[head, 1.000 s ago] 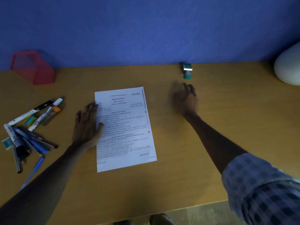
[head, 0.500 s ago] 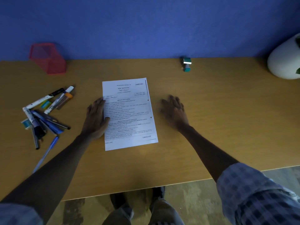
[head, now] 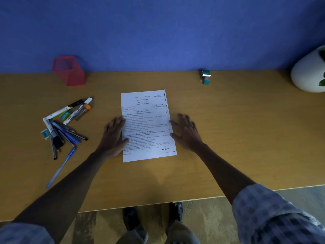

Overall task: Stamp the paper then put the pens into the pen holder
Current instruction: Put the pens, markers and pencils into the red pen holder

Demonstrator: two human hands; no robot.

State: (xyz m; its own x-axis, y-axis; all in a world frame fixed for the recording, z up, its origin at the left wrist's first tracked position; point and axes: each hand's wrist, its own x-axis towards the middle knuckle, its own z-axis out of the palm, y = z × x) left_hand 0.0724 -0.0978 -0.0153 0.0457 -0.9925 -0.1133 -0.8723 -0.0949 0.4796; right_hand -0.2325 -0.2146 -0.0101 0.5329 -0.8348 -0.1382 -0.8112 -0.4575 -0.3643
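A printed white paper lies flat in the middle of the wooden desk, with a "CANCELLED" mark near its lower right corner. My left hand rests flat on the paper's left edge, fingers spread. My right hand lies flat at the paper's right edge, fingertips touching it. A small teal stamp stands at the back of the desk, apart from both hands. Several pens and markers lie in a loose heap on the left. A red mesh pen holder stands at the back left.
A white round pot with a green leaf stands at the back right against the blue wall. The desk's front edge runs just below my forearms, with my shoes and the floor beneath it.
My right hand has drawn back from near the stamp and come down beside the paper's right edge. My left hand stays on the paper. The view has tilted downward.
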